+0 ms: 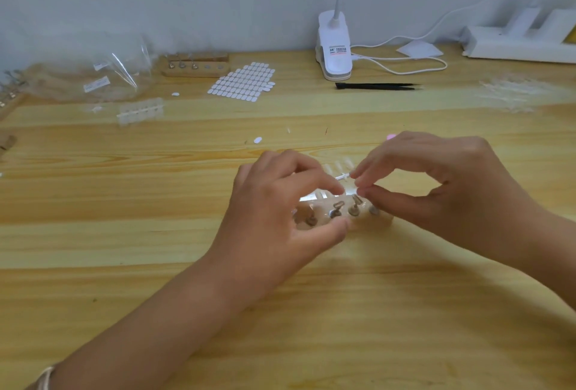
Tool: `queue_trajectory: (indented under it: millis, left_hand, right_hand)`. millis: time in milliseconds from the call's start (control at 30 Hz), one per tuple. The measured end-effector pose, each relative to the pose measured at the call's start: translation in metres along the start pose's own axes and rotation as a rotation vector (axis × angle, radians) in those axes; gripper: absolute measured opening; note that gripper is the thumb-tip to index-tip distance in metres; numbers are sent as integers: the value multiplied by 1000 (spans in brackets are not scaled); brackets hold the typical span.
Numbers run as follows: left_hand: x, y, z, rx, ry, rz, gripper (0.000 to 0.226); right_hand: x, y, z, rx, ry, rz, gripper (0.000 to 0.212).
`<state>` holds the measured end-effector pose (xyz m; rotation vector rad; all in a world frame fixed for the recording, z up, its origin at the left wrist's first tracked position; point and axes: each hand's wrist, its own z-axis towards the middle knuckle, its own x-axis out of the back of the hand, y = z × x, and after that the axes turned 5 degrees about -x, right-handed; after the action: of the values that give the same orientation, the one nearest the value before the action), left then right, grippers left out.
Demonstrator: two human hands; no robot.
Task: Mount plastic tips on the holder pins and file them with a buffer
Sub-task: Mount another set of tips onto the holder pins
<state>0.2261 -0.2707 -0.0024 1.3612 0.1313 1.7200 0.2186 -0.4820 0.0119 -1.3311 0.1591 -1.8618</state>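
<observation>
The left hand (274, 218) is curling round the wooden holder (364, 221), thumb at its front edge and fingers over the back, holding it on the table (156, 234). The right hand (436, 181) is pinching a clear strip of plastic tips (342, 176) between thumb and fingertips, just above the metal pins (353, 209).

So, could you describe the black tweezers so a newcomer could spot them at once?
Look to the far edge of the wooden table, where a white clip lamp stands. Just in front of its base lie the tweezers, tips pointing right. They are the only black thing there, long and thin, among white and clear items.
</observation>
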Motion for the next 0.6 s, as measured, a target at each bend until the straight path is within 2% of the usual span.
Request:
queue_trajectory:
  millis: [133, 233, 367, 433, 533, 600]
  left_hand:
    - [-2, 17, 8, 16, 91, -201, 4]
    - [-1, 19, 7, 32, 94, -295, 5]
    - [-2, 16, 2, 8, 57, -165, 17]
    - [-4, 10, 1, 3, 59, -79, 21]
    - [-7, 4, 1, -2, 85, -30, 16]
    - [-10, 4, 2, -17, 85, -40, 12]
  right_hand:
    - [-2, -7, -2, 40, 106, 51, 20]
    - [-1, -5, -3, 29, 109, 130, 22]
    - [-1, 5, 0, -12, 33, 248, 22]
    - [0, 10, 1, -22, -2, 231, 25]
    - [0, 13, 1, -13, -27, 134, 38]
    - [-2, 14, -1, -15, -32, 107, 33]
